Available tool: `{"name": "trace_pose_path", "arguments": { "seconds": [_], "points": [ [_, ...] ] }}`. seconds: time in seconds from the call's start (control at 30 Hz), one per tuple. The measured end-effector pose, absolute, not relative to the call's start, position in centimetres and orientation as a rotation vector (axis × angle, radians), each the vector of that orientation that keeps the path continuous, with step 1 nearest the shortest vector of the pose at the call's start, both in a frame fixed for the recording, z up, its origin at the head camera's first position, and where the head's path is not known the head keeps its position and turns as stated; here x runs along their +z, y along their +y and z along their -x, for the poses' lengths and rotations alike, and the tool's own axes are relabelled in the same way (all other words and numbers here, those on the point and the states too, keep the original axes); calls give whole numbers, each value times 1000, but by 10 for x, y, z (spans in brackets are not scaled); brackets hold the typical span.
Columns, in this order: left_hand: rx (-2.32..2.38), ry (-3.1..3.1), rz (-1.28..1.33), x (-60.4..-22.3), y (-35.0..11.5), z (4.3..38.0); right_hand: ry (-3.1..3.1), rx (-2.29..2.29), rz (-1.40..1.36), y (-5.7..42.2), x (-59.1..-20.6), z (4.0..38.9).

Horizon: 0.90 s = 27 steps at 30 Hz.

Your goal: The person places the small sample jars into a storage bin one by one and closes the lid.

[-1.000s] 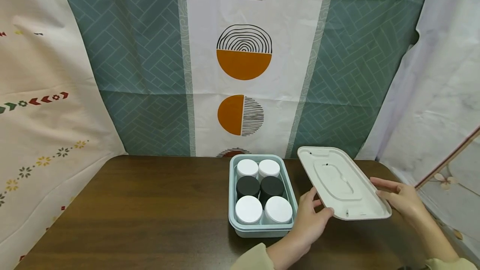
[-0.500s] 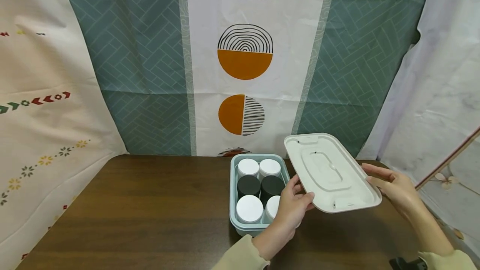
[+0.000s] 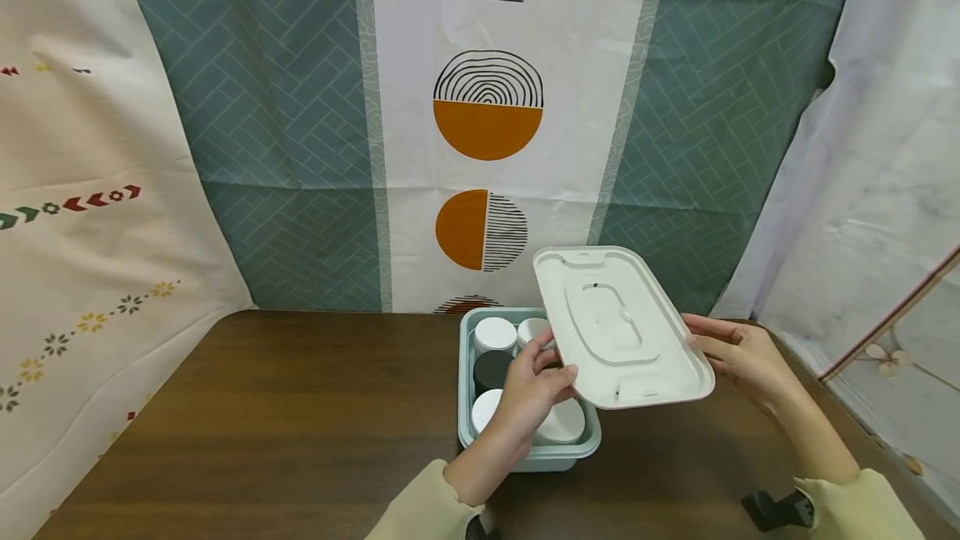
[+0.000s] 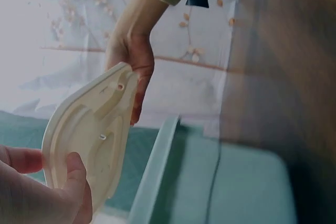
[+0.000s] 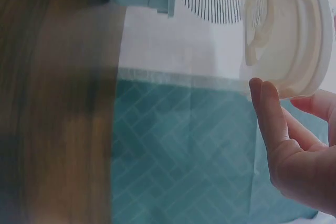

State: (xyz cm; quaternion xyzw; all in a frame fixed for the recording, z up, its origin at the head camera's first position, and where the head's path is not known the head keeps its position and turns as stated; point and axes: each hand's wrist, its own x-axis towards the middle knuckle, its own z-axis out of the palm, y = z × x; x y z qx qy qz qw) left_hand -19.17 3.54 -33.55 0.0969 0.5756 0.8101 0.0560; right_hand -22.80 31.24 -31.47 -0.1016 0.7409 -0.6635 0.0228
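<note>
A white rectangular lid (image 3: 617,327) hangs tilted over the right part of a light blue plastic box (image 3: 465,382). My left hand (image 3: 525,390) pinches the lid's near left edge, thumb on the face toward me. On the opposite edge, my right hand (image 3: 746,361) grips the lid between thumb and fingers, as the right wrist view also shows. Inside the box stand jars with white caps (image 3: 495,333) and black caps (image 3: 491,370); the lid and left hand hide some of them. The left wrist view has the box wall (image 4: 247,182) beside the lid.
The box stands on a dark brown wooden table (image 3: 300,423), near its back edge. Behind the table hangs a patterned teal and white cloth (image 3: 300,148), with pale cloths at both sides.
Both hands have carried the lid leftward and up, from the right of the box to partly over it. The box has stayed in place.
</note>
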Motion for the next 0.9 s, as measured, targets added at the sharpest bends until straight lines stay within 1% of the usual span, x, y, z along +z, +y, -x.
{"name": "trace_pose_path", "arguments": {
  "seconds": [0.23, 0.43, 0.9],
  "points": [
    [2397, 1802, -309, -324, 4, 198, 2426, -1912, 276, 283, -307, 237],
    [2307, 1904, -297, -319, -23, 204, 2496, -1822, 312, 262, -304, 244],
    [2240, 2099, -321, -319, -68, 213, 2486, -1833, 300, 224, -304, 257]
  ]
}}
